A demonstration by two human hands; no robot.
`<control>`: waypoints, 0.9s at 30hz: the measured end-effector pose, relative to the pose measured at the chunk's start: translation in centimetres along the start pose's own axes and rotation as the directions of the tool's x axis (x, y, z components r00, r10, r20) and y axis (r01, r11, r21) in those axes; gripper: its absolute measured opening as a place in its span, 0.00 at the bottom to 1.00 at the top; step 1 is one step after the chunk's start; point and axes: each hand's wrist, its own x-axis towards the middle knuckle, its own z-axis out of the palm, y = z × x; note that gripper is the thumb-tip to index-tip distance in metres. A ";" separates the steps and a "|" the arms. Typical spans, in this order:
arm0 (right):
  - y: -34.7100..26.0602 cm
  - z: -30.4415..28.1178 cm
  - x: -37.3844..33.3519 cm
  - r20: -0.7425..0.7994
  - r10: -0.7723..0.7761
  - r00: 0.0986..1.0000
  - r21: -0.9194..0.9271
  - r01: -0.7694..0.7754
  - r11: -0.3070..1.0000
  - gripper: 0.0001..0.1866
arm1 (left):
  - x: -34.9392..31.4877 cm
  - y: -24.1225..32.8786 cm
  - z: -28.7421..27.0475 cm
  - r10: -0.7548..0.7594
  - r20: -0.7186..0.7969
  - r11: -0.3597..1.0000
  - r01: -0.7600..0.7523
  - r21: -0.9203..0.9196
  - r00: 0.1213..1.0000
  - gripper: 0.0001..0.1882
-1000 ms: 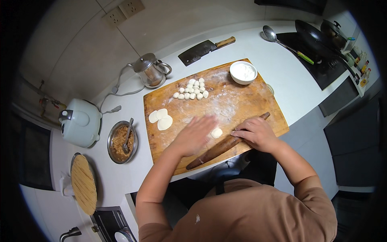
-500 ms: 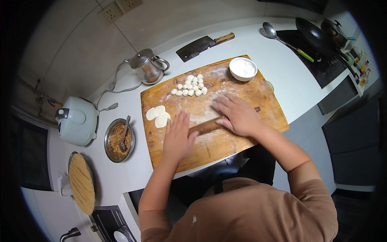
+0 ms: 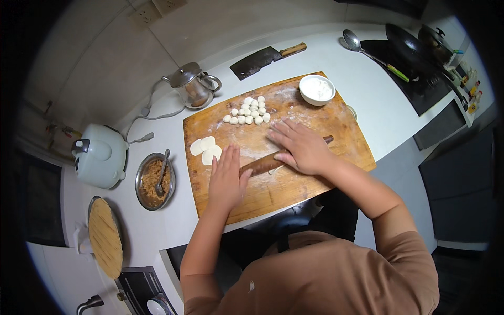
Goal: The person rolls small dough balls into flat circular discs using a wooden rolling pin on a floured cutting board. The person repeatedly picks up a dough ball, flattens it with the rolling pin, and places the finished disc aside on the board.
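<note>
Across the board (image 3: pixel 257 199), the pin (image 3: pixel 262 164) is laid aslant, its long axis running from the left hand (image 3: pixel 226 181), by which its left end is hidden, to the right hand (image 3: pixel 307 152) and out past it, rightward and away from the body. Both grips are wide: the pin is covered by flattened hands, and no fingers are seen curled round it. A sliver of dough (image 3: pixel 273 170) is seen against the pin's near side, between the hands but closer to the right; how much is hidden beneath cannot be told. Left of the pin, wrappers (image 3: pixel 211 155) are spread just beside the left fingertips; beyond the pin, balls (image 3: pixel 249 120) are clustered.
</note>
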 end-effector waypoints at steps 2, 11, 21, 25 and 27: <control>0.7 0.6 -0.1 -0.024 0.012 1.000 0.005 -0.012 1.000 0.32 | 0.6 0.3 -0.4 -0.015 -0.026 1.000 0.016 0.007 1.000 0.35; -1.4 -1.9 -5.4 0.019 -0.005 1.000 0.053 0.004 0.999 0.35 | 0.3 2.5 -1.9 0.102 0.124 0.921 -0.047 -0.386 0.987 0.26; -1.3 -1.7 -5.5 -0.236 -0.091 0.968 0.084 0.114 0.990 0.12 | 5.1 2.5 2.0 0.093 0.420 0.683 0.249 -0.687 0.903 0.17; -1.1 -2.0 -5.3 -0.330 -0.069 0.941 0.043 0.088 0.995 0.10 | 5.4 3.4 1.0 0.067 0.490 0.572 0.369 -0.733 0.869 0.15; -0.6 -2.2 -5.3 -0.327 -0.068 0.943 0.031 0.083 0.996 0.10 | 5.5 3.9 0.8 0.053 0.486 0.416 0.423 -0.805 0.872 0.11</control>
